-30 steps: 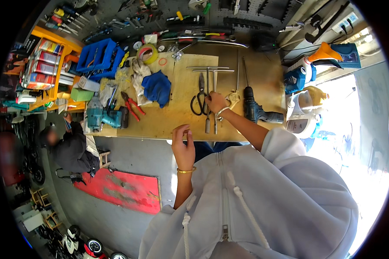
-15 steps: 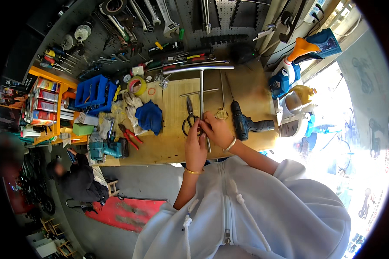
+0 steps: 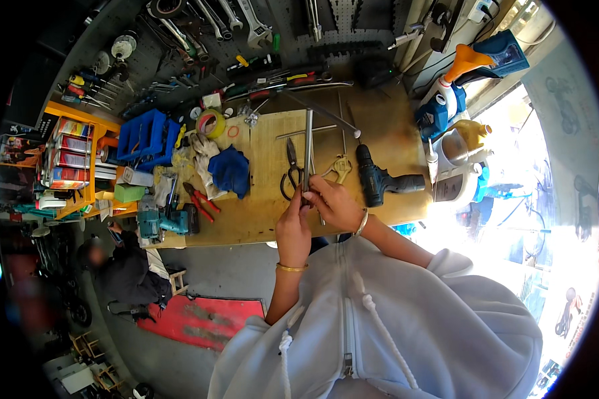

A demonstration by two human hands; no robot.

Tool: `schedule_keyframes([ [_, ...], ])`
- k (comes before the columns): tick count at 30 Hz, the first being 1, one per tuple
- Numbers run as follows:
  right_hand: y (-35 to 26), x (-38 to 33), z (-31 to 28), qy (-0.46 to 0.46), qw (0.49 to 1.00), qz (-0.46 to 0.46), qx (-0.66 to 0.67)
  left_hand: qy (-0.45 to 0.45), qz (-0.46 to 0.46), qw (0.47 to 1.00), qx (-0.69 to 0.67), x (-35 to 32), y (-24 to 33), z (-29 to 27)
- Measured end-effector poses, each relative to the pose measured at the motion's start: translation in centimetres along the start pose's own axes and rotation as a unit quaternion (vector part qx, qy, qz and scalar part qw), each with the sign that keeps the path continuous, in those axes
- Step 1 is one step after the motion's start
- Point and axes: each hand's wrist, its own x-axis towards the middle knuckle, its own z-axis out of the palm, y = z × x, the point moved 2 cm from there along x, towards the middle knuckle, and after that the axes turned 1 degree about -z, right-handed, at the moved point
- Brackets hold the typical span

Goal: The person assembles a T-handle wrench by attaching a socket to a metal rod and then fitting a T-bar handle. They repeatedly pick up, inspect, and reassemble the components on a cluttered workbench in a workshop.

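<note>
Over the wooden workbench, a long silver T-handle wrench (image 3: 308,143) stands with its crossbar slanting at the far end. My left hand (image 3: 294,229) is closed around the lower end of its shaft, and my right hand (image 3: 336,203) pinches the same end from the right. The tip is hidden by my fingers. Black-handled scissors (image 3: 291,174) lie just beyond my left hand. A thinner T-handle tool (image 3: 325,129) rests behind the wrench, its shaft partly covered. To the right are a brass-coloured piece (image 3: 341,169) and a dark cordless drill (image 3: 379,183).
Red-handled pliers (image 3: 199,199), a blue cloth (image 3: 230,173) and a teal power tool (image 3: 166,223) lie left. Blue bins (image 3: 143,138) stand behind them. Fluid jugs (image 3: 439,110), one with an orange funnel (image 3: 468,61), line the right. A person (image 3: 123,276) sits at lower left.
The T-handle wrench has turned and tilted: its crossbar ran nearly level and now slants, right end nearer me. Both hands keep hold of the shaft and have barely moved.
</note>
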Motion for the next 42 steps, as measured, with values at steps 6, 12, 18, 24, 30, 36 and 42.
schedule_keyframes([
  [6, -2.1, 0.5, -1.1, -0.039, 0.999, -0.003, 0.012, 0.116, 0.007, 0.993, -0.027, -1.6, -1.4, 0.4],
  [12, -3.3, 1.3, -2.8, 0.047, 0.996, 0.064, 0.049, 0.139, 0.002, 0.989, -0.043, -2.0, -0.9, 0.1],
  [18, -1.1, -0.3, -2.8, 0.050, 0.946, 0.208, 0.245, 0.114, 0.009, 0.993, 0.003, -2.5, 0.2, -0.8],
  [24, -0.4, -0.6, -4.6, 0.070, 0.934, 0.182, 0.300, 0.047, 0.092, 0.994, 0.044, -2.5, 1.4, -2.5],
  [30, -2.1, -0.7, -5.7, 0.035, 0.941, 0.151, 0.301, -0.072, 0.076, 0.991, 0.086, -1.5, 1.3, -2.0],
  [36, -2.7, -1.1, -6.1, 0.042, 0.945, 0.146, 0.290, -0.154, -0.019, 0.983, -0.101, -1.7, 0.8, -1.6],
  [42, -1.7, -1.3, -5.7, 0.062, 0.946, 0.167, 0.269, -0.108, -0.041, 0.987, -0.109, -2.3, 0.6, -1.5],
])
